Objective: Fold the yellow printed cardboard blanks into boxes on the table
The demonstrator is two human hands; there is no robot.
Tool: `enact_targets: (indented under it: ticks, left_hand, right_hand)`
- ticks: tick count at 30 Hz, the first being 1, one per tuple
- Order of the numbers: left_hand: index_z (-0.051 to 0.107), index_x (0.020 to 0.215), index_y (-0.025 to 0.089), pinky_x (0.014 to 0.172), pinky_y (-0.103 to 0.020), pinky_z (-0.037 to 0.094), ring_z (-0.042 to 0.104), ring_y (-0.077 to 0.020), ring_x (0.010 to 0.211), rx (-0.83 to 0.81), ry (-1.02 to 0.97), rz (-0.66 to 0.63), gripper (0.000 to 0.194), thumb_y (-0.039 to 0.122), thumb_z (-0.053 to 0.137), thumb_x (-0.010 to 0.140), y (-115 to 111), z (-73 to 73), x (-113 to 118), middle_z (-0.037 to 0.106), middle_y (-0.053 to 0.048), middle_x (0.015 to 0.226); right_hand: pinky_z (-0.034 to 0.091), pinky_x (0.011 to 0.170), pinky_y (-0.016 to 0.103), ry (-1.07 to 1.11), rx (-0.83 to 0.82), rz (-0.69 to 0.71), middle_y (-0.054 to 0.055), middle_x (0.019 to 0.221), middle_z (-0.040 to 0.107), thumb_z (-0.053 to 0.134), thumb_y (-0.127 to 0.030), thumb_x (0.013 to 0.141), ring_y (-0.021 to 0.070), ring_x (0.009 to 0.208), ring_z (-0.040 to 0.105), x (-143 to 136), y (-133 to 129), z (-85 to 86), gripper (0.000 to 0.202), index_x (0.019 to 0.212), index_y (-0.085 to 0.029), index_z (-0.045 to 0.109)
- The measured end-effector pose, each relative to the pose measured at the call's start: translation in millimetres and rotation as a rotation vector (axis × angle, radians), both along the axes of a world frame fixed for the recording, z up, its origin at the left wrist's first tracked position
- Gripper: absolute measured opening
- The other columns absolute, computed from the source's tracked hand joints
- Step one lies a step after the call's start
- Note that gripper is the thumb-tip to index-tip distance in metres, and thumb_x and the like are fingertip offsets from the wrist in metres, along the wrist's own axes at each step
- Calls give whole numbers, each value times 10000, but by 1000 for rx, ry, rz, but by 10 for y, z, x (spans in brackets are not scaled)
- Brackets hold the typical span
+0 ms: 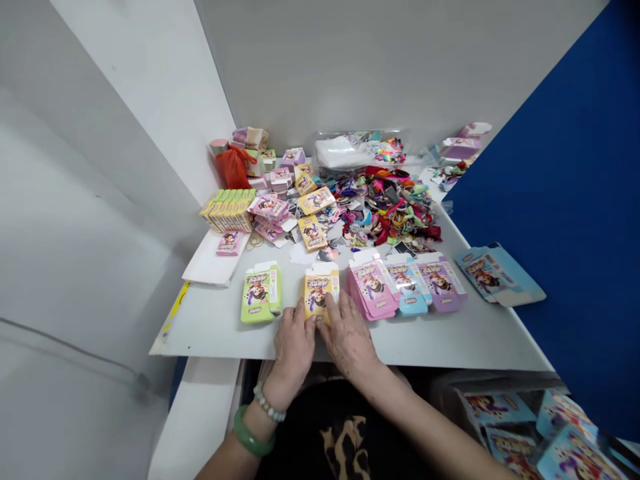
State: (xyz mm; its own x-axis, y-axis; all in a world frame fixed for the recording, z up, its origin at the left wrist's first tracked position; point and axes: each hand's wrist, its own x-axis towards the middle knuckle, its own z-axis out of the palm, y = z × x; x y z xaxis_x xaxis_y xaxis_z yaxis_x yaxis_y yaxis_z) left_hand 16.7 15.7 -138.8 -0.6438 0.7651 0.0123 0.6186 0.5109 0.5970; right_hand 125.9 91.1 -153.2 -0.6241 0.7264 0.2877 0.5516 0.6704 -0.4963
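A yellow card box (316,288) with a cartoon figure lies flat near the table's front edge, its flap raised at the far end. My left hand (294,339) grips its near left corner. With fingers over its right side and the thumb at its near edge, my right hand (349,330) holds it too. To the left lies a green box (261,293) of the same kind. On the right, a pink stack of boxes (373,287) sits beside a blue box (409,285) and a purple box (440,283), all with flaps out.
Behind them spreads a heap of colourful hair ties and small trinkets (390,207). Packed boxes stand in a row (230,210) at the left, near a red plastic bag (236,167). A blue flattened box (500,273) overhangs the right edge. Below it, a bin holds blue boxes (570,453).
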Motion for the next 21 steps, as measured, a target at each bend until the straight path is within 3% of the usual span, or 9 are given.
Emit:
enact_targets:
  ticks: [3,6,9,11,13,15,17,19,21]
  left_hand:
    - [622,1313,166,967,-452,480,585,-299,1066,118,-68,36,421,327,454,962,-12,71,26,629,-156,1133]
    - [696,1005,203,954,-424,497,596,-267,1019,369,-270,127,229,362,568,902,-14,195,41,652,-100,1051]
    - [647,824,197,857,-385,539,637,-237,903,538,-809,175,245,428,723,791,-9,361,28,683,-57,921]
    - [669,955,191,849,-396,552,673,-254,918,538,-1230,140,370,461,785,731,-7,460,9,723,-69,971]
    - [669,1098,188,885,-419,554,689,-289,1005,489,-1535,69,543,504,823,684,-12,515,-4,742,-99,1070]
    - [676,1127,188,914,-425,554,688,-309,1064,432,-1696,5,617,541,845,650,-26,513,1,749,-111,1100]
    - [684,1134,203,941,-423,550,684,-313,1099,408,-1737,-19,621,530,865,638,-46,468,28,753,-103,1116]
    - [695,1114,217,951,-420,548,683,-313,1112,393,-1696,-27,586,519,872,645,-72,413,66,757,-94,1119]
    - [710,1070,220,942,-416,551,685,-314,1106,350,-1641,-49,560,553,870,648,-102,375,101,764,-93,1087]
  right_hand:
    - [447,1052,667,88,-1,15,272,1483,479,511,-300,960,435,1356,483,28,-5,81,503,1429,-120,521]
    - [487,1046,583,295,-103,10,240,1433,528,477,-316,977,368,1311,531,63,26,183,466,1408,-146,527]
    - [581,896,429,496,-401,19,145,1218,655,494,-281,946,258,1060,656,113,81,279,413,1349,-208,541]
    - [598,772,355,535,-643,85,85,1068,688,530,-261,909,210,887,674,160,107,324,401,1308,-227,543]
    - [596,723,338,514,-732,154,54,972,693,535,-243,893,197,809,671,214,107,357,400,1292,-230,542]
    - [598,790,388,446,-587,188,68,996,695,514,-221,904,225,877,677,266,82,387,381,1281,-236,567]
    - [563,944,477,345,-337,180,117,1188,664,484,-184,921,282,1105,643,304,47,418,387,1288,-247,592]
    - [463,1098,558,248,-145,193,145,1439,526,456,-132,923,335,1389,463,318,16,449,460,1353,-250,570]
    - [368,1172,607,195,-49,247,140,1588,362,432,-77,905,346,1537,226,313,2,475,561,1436,-241,502]
